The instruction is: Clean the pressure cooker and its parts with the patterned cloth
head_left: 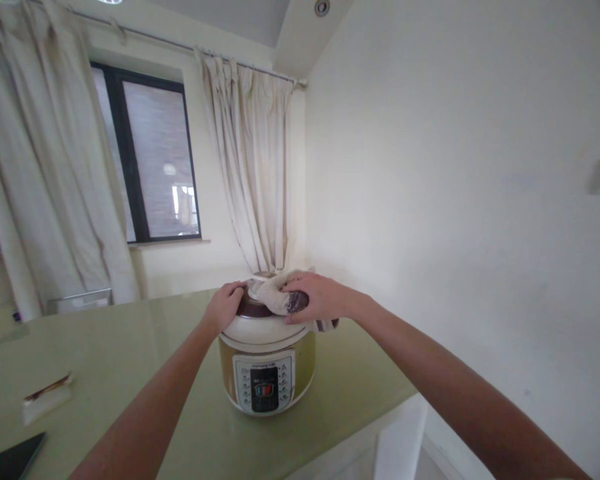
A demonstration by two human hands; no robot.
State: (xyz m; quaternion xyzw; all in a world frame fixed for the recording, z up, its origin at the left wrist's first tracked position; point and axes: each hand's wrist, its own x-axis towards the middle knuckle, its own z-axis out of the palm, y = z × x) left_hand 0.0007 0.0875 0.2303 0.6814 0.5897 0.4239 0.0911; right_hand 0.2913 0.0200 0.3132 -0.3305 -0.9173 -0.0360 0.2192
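Note:
A white and gold electric pressure cooker (269,373) stands upright on the green tabletop, its control panel facing me. My left hand (223,305) rests on the left side of its lid, the fingers bent over the lid's dark brown part (253,308). In my right hand (320,297) is a bunched cream cloth (275,297) with a dark patterned patch, pressed against the top right of the lid. A striped end of the cloth hangs below that hand. The lid's handle is partly hidden by the cloth.
The green table (180,373) reaches from the left to a corner at the right, near the white wall (455,167). A dark flat object (13,459) and a small pale item with a brown strip (47,397) lie at the left. Curtains (255,167) hang behind.

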